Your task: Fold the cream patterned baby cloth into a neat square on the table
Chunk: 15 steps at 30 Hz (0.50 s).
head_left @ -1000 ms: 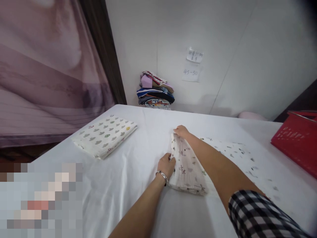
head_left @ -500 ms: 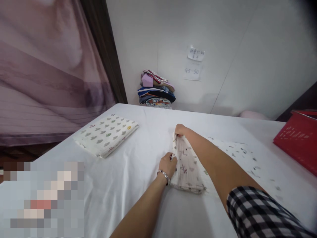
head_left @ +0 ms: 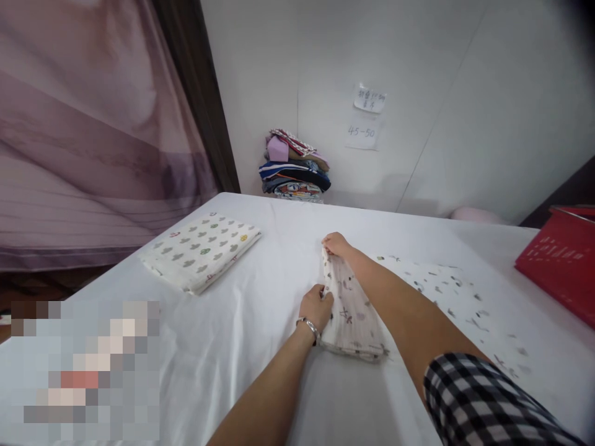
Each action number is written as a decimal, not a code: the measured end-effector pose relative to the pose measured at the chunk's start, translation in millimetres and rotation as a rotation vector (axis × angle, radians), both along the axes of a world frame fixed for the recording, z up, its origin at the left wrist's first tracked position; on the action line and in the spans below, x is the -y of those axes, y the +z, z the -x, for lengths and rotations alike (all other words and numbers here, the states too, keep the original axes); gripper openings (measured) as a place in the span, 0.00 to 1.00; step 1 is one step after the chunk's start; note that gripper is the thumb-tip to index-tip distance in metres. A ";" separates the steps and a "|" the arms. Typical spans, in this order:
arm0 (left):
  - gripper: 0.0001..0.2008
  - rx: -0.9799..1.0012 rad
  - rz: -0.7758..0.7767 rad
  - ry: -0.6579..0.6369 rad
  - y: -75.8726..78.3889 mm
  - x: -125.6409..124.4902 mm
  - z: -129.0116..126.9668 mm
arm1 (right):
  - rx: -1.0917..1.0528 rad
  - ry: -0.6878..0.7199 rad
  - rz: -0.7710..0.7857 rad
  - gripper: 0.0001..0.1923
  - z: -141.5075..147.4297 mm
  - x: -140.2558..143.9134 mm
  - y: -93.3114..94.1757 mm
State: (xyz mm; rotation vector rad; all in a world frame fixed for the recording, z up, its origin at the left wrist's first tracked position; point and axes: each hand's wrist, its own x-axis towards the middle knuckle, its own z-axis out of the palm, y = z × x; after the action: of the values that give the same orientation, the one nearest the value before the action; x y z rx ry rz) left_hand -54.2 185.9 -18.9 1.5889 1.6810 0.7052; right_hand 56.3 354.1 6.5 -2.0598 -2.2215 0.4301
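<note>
Right hand (head_left: 335, 244) shifted farther; both pinch cloth (head_left: 351, 310); left hand (head_left: 316, 305).

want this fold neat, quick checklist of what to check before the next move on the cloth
1. Left hand grips the near edge of the folded cloth: ok.
2. Right hand pinches its far end: ok.
3. Fold edges aligned: cannot tell, the right arm covers one side.
4. Rest of the cloth spread flat to the right on the table: ok.
5. Finished cloth lies apart at left: ok.
6. Red basket off the cloth: ok.
</note>
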 end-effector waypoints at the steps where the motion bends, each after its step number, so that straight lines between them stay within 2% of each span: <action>1: 0.12 0.008 0.003 0.006 -0.3 -0.1 0.1 | -0.052 0.000 -0.016 0.18 -2.2 3.7 -1.6; 4: 0.15 0.042 0.024 0.036 -2.1 -1.2 0.4 | -0.183 -0.003 -0.080 0.19 -9.5 23.3 -5.2; 7: 0.20 0.057 0.046 0.052 -4.8 -3.3 0.8 | -0.262 0.000 -0.196 0.20 -19.3 55.6 -9.6; 10: 0.21 0.051 0.039 0.047 -7.0 -5.8 1.8 | -0.231 0.075 -0.321 0.25 -29.7 91.3 -17.4; 12: 0.21 0.058 0.034 0.039 -8.0 -7.5 2.9 | -0.131 0.104 -0.281 0.28 -33.9 108.8 -22.2; 15: 0.20 0.092 0.029 0.043 -10.0 -9.9 4.8 | -0.081 0.116 -0.129 0.29 -36.6 119.8 -22.3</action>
State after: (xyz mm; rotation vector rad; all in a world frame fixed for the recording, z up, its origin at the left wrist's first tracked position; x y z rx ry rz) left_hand -59.0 195.8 -28.8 1.4816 1.6553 0.7604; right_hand 92.9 234.3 -15.8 -1.8242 -2.2651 0.3608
